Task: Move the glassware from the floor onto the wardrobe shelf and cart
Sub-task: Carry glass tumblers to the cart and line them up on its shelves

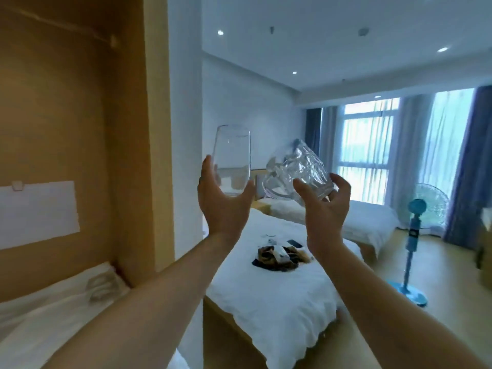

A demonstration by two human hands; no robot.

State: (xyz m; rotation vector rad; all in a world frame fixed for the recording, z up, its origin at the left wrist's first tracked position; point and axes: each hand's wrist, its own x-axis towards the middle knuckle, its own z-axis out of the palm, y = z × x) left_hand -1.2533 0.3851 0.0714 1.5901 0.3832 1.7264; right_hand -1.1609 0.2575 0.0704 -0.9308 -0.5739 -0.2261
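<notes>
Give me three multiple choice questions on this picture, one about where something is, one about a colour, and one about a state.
1. Where does the small dark heap of clothes and items lie?
A. on the white-sheeted bed
B. on the floor
C. in the wardrobe

2. What colour is the standing pedestal fan?
A. red
B. blue
C. black

3. How is the faceted clear glass mug held in the right hand?
A. upright
B. tilted
C. resting on the bed

Answers: 1 A, the heap sits on the white sheet. 2 B, its pole and base are blue. 3 B, it leans left toward the smooth clear glass tumbler, upright in the left hand.
</notes>
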